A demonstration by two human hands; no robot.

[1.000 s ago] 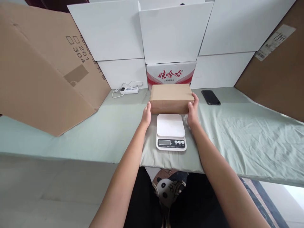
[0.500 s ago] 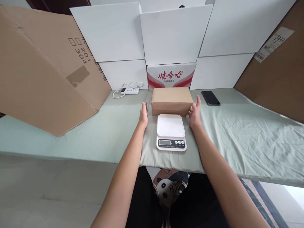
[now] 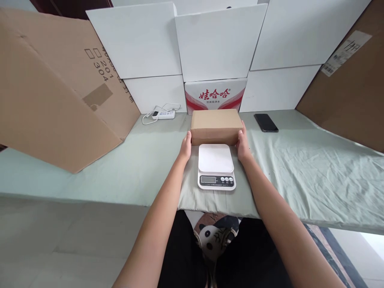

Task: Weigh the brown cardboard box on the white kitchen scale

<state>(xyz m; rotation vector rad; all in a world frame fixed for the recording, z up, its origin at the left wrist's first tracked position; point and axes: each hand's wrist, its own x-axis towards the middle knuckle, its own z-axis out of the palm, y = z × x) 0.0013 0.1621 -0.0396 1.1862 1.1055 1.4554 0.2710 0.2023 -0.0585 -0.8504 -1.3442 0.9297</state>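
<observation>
You are pressing your left hand (image 3: 186,146) and right hand (image 3: 242,143) flat against the two ends of the brown box (image 3: 216,126), fingers closing on it. The box is sitting on the counter (image 3: 300,172), just behind the scale (image 3: 216,166). Keep both palms level and pressure even.

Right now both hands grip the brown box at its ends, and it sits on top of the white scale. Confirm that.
Not quite. The left hand and right hand do press the ends of the brown box, but the head view shows it on the cloth behind the white scale, whose platform is bare.
</observation>
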